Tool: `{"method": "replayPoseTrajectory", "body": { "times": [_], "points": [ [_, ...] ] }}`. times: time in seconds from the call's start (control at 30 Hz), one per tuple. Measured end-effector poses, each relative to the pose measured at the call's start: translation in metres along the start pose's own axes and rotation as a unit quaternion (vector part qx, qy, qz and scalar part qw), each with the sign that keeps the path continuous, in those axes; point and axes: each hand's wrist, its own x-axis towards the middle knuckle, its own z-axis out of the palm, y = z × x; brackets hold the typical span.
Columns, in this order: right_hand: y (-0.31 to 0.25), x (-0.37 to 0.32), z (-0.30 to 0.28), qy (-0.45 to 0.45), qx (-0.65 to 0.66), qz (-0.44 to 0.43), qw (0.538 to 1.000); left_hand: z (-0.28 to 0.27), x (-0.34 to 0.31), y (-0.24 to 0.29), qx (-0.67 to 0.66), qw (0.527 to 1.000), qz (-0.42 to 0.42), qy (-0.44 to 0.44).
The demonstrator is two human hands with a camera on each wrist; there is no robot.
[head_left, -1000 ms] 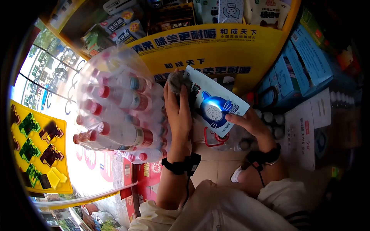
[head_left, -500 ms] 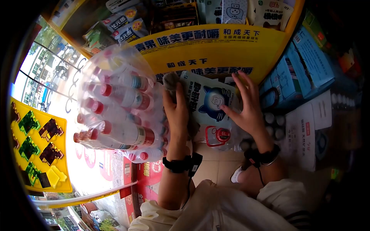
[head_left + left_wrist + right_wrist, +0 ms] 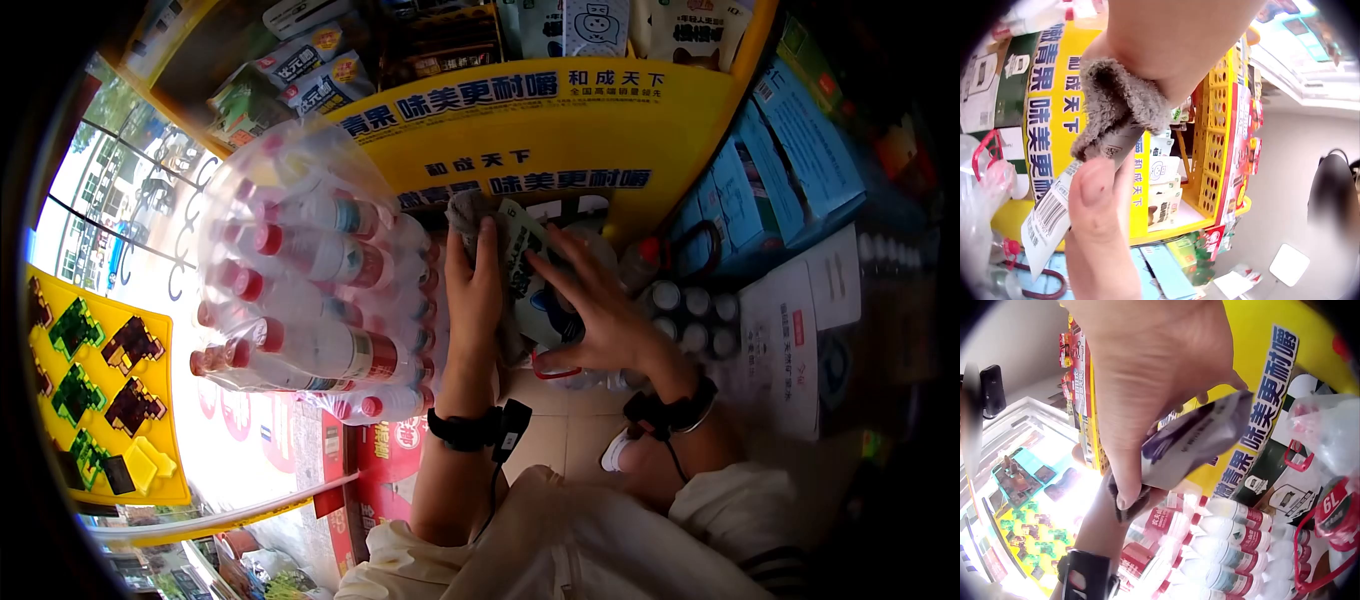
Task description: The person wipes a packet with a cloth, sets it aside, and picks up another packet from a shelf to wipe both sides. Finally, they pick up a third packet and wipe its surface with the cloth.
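Note:
In the head view a pale blue printed packet [image 3: 535,290] is tilted between both hands. My left hand [image 3: 472,305] holds a fuzzy grey cloth [image 3: 467,212] against the packet's left side. My right hand [image 3: 615,325] spans the packet with spread, bent fingers, its thumb low. From the left wrist, the cloth [image 3: 1119,103] lies bunched over one end of the packet [image 3: 1049,219], and a thumb presses near the barcode side. In the right wrist view my right hand [image 3: 1154,375] grips the packet [image 3: 1194,444] between thumb and fingers.
Shrink-wrapped red-capped bottles [image 3: 320,270] stand at left, beside a yellow tray [image 3: 110,390] of coloured pieces. Behind is a yellow printed panel [image 3: 600,130] below shelved packets. Blue boxes [image 3: 815,170] and a white carton [image 3: 785,350] are at right.
The packet's printed face, turned towards the head camera before, is now tilted more edge-on. My right hand lifted off it, then came back onto it. The grey cloth stays in my left hand.

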Motion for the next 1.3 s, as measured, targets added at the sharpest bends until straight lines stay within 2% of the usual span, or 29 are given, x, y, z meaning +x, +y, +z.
{"method": "replayPoseTrajectory", "body": {
  "times": [0.03,0.1,0.13,0.2,0.3,0.37,0.43,0.47,0.5,0.53,0.57,0.63,0.7,0.77,0.8,0.83,0.87,0.9,0.93,0.97,1.0,1.07,1.23,1.27,1.3],
  "points": [
    [0.003,0.0,-0.002,0.002,-0.002,-0.011,1.0,-0.001,0.001,-0.001,0.0,1.0,0.0,0.0],
    [0.004,0.0,-0.004,0.004,-0.004,-0.023,1.0,-0.003,0.003,0.0,-0.07,0.994,-0.079,-0.027],
    [0.004,0.0,-0.006,0.0,0.003,-0.021,1.0,-0.002,0.002,0.001,-0.07,0.994,-0.078,-0.027],
    [0.004,0.001,-0.006,-0.004,0.011,-0.019,1.0,0.002,0.0,0.005,-0.108,0.985,-0.133,0.005],
    [0.01,0.001,-0.007,-0.015,0.065,0.007,0.998,-0.001,-0.001,0.005,-0.149,0.975,-0.165,0.021],
    [0.014,0.001,-0.01,0.017,0.126,0.031,0.991,0.0,-0.002,0.009,-0.176,0.966,-0.186,0.04],
    [0.017,-0.001,-0.014,0.022,0.151,0.041,0.987,-0.003,-0.004,0.008,-0.287,0.936,-0.204,0.009],
    [0.021,-0.002,-0.015,0.033,0.188,0.057,0.98,-0.004,-0.003,0.009,-0.301,0.927,-0.217,0.051],
    [0.023,-0.003,-0.015,0.044,0.224,0.074,0.971,-0.013,0.001,0.006,-0.311,0.928,-0.201,0.04],
    [0.022,-0.003,-0.014,0.063,0.352,0.112,0.927,-0.017,0.003,0.0,-0.321,0.926,-0.193,0.042],
    [0.021,-0.003,-0.016,0.064,0.352,0.113,0.927,-0.02,0.004,-0.006,-0.332,0.924,-0.186,0.044],
    [0.018,-0.002,-0.021,0.11,0.54,0.204,0.809,-0.013,0.001,0.001,-0.32,0.928,-0.181,0.055],
    [0.025,-0.004,-0.014,0.164,0.62,0.261,0.721,-0.001,-0.006,0.01,-0.309,0.932,-0.176,0.066],
    [0.022,0.001,-0.013,0.198,0.721,0.259,0.611,0.013,-0.021,0.015,-0.249,0.955,-0.156,-0.024],
    [0.02,0.002,-0.013,0.2,0.721,0.259,0.611,0.019,-0.025,0.005,-0.2,0.969,-0.137,-0.04],
    [0.018,0.002,-0.012,0.184,0.748,0.243,0.59,0.031,-0.035,0.01,-0.14,0.98,-0.119,-0.078],
    [0.014,0.003,-0.011,0.167,0.774,0.227,0.568,0.037,-0.04,-0.004,-0.062,0.989,-0.07,-0.111],
    [0.008,0.001,-0.007,0.178,0.795,0.218,0.537,0.046,-0.045,-0.015,0.035,0.99,0.051,-0.13],
    [0.008,-0.004,0.0,0.172,0.789,0.219,0.548,0.052,-0.048,-0.019,0.149,0.972,0.138,-0.122],
    [0.009,-0.007,0.007,0.165,0.782,0.221,0.559,0.054,-0.049,-0.022,0.259,0.933,0.222,-0.111],
    [0.006,-0.007,0.004,0.143,0.814,0.204,0.525,0.053,-0.049,-0.018,0.261,0.933,0.222,-0.108],
    [0.002,-0.007,0.002,0.119,0.811,0.192,0.539,0.054,-0.05,-0.011,0.365,0.888,0.267,-0.081],
    [-0.001,-0.009,0.0,0.052,0.779,0.184,0.597,0.05,-0.046,-0.006,0.336,0.9,0.277,-0.011],
    [0.003,-0.013,0.0,0.031,0.797,0.193,0.572,0.049,-0.045,-0.007,0.312,0.909,0.276,0.003],
    [0.011,-0.019,0.008,0.033,0.797,0.192,0.572,0.048,-0.042,-0.009,0.287,0.917,0.275,0.017]
  ]
}}
